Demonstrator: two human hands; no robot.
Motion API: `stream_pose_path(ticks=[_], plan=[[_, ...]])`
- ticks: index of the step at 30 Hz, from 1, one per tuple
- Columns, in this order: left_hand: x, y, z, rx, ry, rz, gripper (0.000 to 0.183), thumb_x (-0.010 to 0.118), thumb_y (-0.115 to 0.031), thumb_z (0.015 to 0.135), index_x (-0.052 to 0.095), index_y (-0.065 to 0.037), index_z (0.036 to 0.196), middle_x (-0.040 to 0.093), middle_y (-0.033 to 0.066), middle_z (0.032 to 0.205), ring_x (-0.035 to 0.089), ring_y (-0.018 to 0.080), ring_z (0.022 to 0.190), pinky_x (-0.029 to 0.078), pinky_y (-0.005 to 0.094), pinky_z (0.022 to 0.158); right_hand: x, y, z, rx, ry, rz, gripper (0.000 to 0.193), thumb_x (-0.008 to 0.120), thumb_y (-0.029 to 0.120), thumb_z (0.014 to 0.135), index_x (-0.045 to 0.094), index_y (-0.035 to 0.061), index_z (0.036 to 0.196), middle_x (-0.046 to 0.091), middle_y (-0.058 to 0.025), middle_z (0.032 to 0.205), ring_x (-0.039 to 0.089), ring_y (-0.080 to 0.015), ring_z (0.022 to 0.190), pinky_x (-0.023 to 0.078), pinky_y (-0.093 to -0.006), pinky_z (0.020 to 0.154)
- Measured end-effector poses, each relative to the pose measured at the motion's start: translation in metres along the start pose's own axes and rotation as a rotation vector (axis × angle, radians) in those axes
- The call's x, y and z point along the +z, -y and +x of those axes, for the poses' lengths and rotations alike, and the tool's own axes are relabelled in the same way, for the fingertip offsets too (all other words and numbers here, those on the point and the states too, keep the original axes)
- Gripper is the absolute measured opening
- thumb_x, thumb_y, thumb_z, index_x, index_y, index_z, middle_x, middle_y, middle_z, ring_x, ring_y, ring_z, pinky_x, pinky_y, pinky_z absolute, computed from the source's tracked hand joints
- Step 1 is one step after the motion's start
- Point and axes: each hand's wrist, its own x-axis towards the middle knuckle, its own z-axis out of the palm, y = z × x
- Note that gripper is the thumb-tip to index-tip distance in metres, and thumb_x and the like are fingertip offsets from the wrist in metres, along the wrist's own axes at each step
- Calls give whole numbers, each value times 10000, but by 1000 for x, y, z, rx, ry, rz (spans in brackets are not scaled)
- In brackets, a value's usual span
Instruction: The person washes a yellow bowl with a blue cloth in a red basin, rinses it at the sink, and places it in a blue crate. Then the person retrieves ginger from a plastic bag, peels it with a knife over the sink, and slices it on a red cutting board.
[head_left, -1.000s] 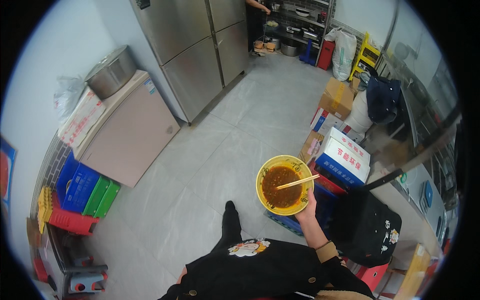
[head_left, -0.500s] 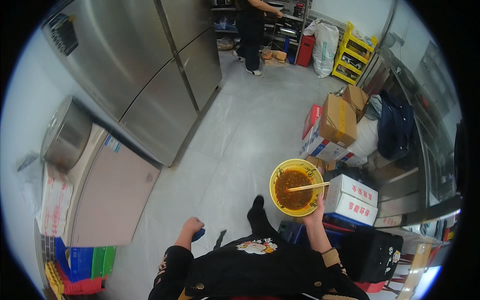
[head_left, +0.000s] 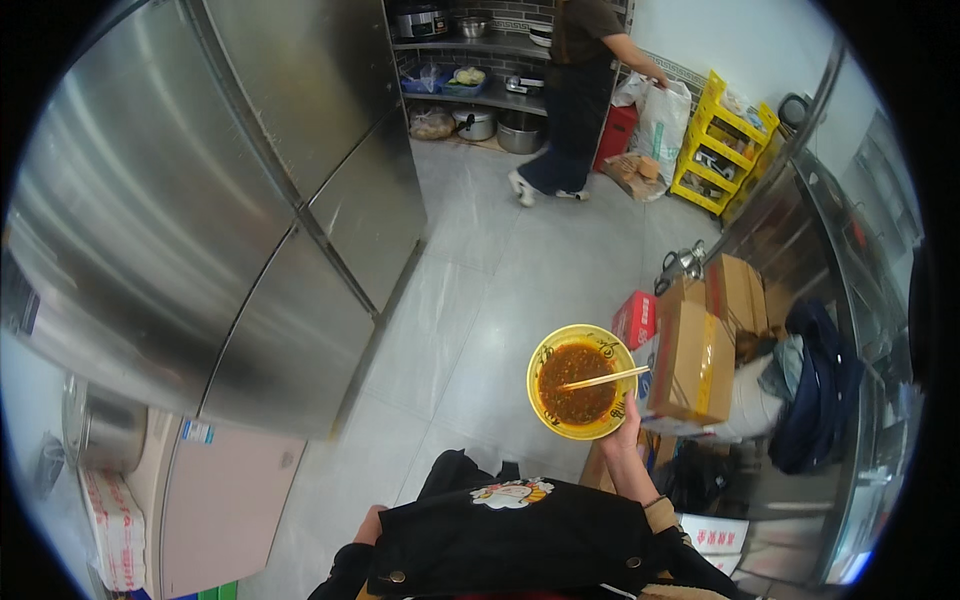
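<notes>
The bowl (head_left: 611,346) faces up, gripped at its near right side by the right hand (head_left: 622,432); chopsticks (head_left: 606,378) point rightward across its rim, just beyond that hand. Whether the half-hidden left hand (head_left: 372,523) is open, I can't tell.

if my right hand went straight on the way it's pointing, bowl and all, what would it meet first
Probably the other person: your right hand, with the bowl, points out over the floor roughly toward them, though depth and height are hard to judge.
</notes>
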Motion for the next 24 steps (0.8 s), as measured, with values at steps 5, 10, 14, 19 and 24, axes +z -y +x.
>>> stream_pose_path(ticks=[5,10,14,19,24], plan=[[-72,-83,74,-70,-7,-36,280,598,-300,747,704,-83,888,671,172,968,643,337,865,500,386,762,51,-5,132,-37,14,43,525,434,413,955,394,87,1365,462,-101,1367,447,-281,1244,348,-438,1053],[-199,-211,161,-12,19,71,289,614,-280,718,706,-76,901,671,177,968,645,333,885,502,376,781,106,2,240,-79,-12,78,571,461,461,928,387,111,1373,452,-112,1371,440,-310,1246,344,-473,1050],[-285,-340,233,86,-5,224,301,626,-265,696,708,-71,911,672,180,969,647,330,900,504,368,796,132,-1,318,-111,-87,151,598,477,487,911,382,128,1380,436,-112,1384,424,-321,1258,330,-495,1054],[-357,-512,296,290,-113,402,320,623,-267,679,709,-60,908,670,192,959,645,336,913,503,377,817,154,16,409,-202,-135,145,574,508,454,904,404,124,1363,457,-102,1364,434,-312,1245,328,-493,1055],[-386,-637,324,433,-254,349,325,548,-263,729,694,-55,932,646,198,994,611,374,961,493,410,840,169,47,515,-210,-50,96,567,499,444,920,404,93,1355,480,-104,1335,447,-292,1233,348,-467,1045]])
